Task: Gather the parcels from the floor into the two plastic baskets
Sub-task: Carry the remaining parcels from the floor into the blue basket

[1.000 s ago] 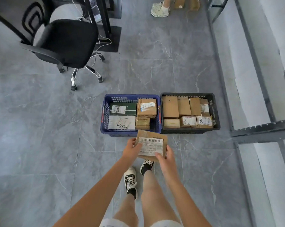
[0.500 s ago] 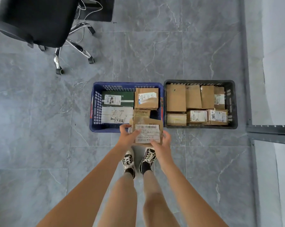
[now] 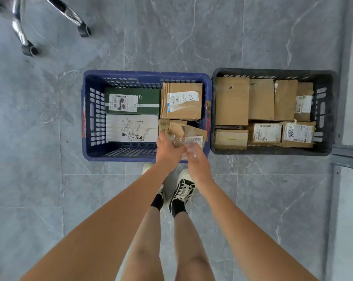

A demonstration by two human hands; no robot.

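Parcel (image 3: 194, 136) (labelled) enters blue basket (image 3: 86, 118); both hands (image 3: 168, 150) (image 3: 197, 161) blurred, grasp unclear.

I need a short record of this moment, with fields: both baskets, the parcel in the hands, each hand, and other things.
blue basket: on the floor, holds several parcels
black basket: to its right, nearly full of cardboard parcels
brown parcel: over the blue basket's near right corner, tilted
left hand: at the parcel's left side; grip blurred
right hand: at its near edge; grip blurred
other: chair legs at the far left
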